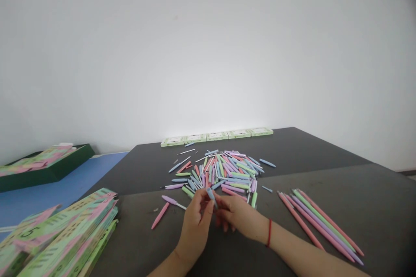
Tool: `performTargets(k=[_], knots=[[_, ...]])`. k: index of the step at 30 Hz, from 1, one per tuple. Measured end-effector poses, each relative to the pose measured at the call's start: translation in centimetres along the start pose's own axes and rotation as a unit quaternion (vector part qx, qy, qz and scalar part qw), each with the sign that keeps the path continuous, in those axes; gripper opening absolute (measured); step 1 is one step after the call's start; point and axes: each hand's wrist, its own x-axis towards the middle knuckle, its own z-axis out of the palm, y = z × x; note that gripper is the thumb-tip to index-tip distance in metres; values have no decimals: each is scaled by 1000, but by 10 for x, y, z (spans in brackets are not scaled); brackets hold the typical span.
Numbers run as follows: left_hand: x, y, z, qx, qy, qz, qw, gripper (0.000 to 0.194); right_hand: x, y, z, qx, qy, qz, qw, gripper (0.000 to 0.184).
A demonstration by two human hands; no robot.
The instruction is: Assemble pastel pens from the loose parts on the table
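Observation:
Near the front of the dark table, my left hand (pixel 199 214) and my right hand (pixel 236 214) meet with fingertips closed around a short light-blue pen cap (pixel 212 195), which is tilted; its lower end is hidden by my fingers. Just beyond them lies a heap of pen parts (pixel 224 171) in blue, green, pink, red and purple, with thin white refills among them. Left of my left hand are a purple pen piece with a white refill (pixel 172 201) and a pink pen barrel (pixel 160 216). A red string circles my right wrist.
Several long pens (pixel 320 220) lie side by side at the right. Flat green-and-white boxes (pixel 216 136) line the back edge. Printed pastel packages (pixel 71 233) are stacked at front left. A dark green tray (pixel 61 169) with more packages stands on a blue surface (pixel 107 169).

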Motion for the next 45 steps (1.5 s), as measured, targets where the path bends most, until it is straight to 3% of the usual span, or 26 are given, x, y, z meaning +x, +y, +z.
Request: performTargets(k=[3,6,8,11,14,18,22,25,33,37,40,45], knots=[[6,-10,1,-81,30,-61,994,17,-2,0,-4,-96,-29,32,994,17],[10,-16,1,-134,50,-101,984,36,-4,-5,-9,-193,-52,61,978,23],[10,-17,1,-147,42,-114,982,43,-5,-10,-12,-235,-48,68,969,23],[13,-16,-2,-128,10,-134,983,36,-6,-18,-16,-293,-31,75,953,21],[17,-14,-8,-61,-32,-152,986,22,-10,-24,-21,-364,-19,85,928,23],[20,-13,-14,88,-140,-165,972,13,-18,-32,-30,-452,-22,97,887,23],[14,-7,-14,261,-195,-105,940,9,-26,-41,-32,-509,-33,113,853,22],[10,0,-11,328,-208,-64,919,10,-29,-47,-29,-526,-43,126,840,22],[8,5,-9,335,-251,-26,908,12,-32,-52,-37,-524,-60,147,837,19],[7,8,-8,326,-261,-5,909,13,-26,-45,-56,-490,10,136,861,15],[6,10,-8,320,-272,10,907,12,-20,-35,-67,-485,45,141,862,15],[3,12,-3,319,-293,37,901,17,-14,-23,-66,-473,62,125,870,14]])
